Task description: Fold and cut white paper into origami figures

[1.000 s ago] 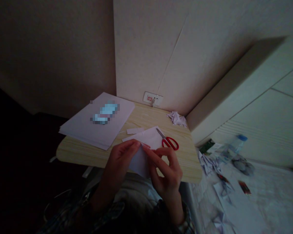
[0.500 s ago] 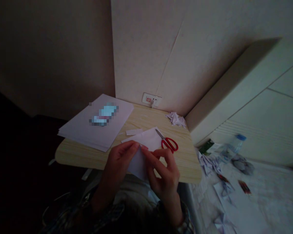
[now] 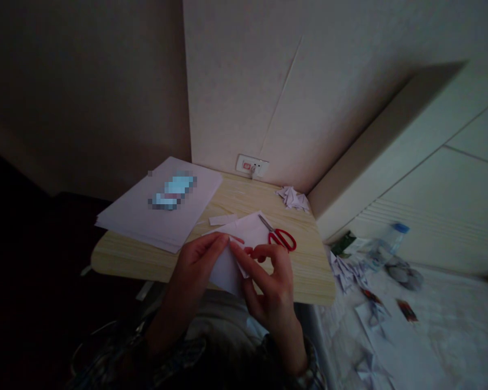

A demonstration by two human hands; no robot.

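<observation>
A small white piece of paper (image 3: pixel 226 268) is held just above the near edge of a light wooden table (image 3: pixel 138 260). My left hand (image 3: pixel 195 265) pinches its left side with fingers closed on the top corner. My right hand (image 3: pixel 268 281) grips its right side, fingers curled over a fold. Behind the hands a white sheet (image 3: pixel 249 227) lies flat on the table, and red-handled scissors (image 3: pixel 279 235) rest on its right edge.
A stack of white paper (image 3: pixel 158 203) covers the table's left half. A paper strip (image 3: pixel 223 219) and a crumpled paper pile (image 3: pixel 293 197) lie further back, by a wall socket (image 3: pixel 252 165). To the right, a bed holds folded papers (image 3: pixel 347 271) and a plastic bottle (image 3: pixel 384 246).
My right fingers have curled further over the paper's right side, bending it. Both hands shifted slightly left and up; the scissors and stack stayed put.
</observation>
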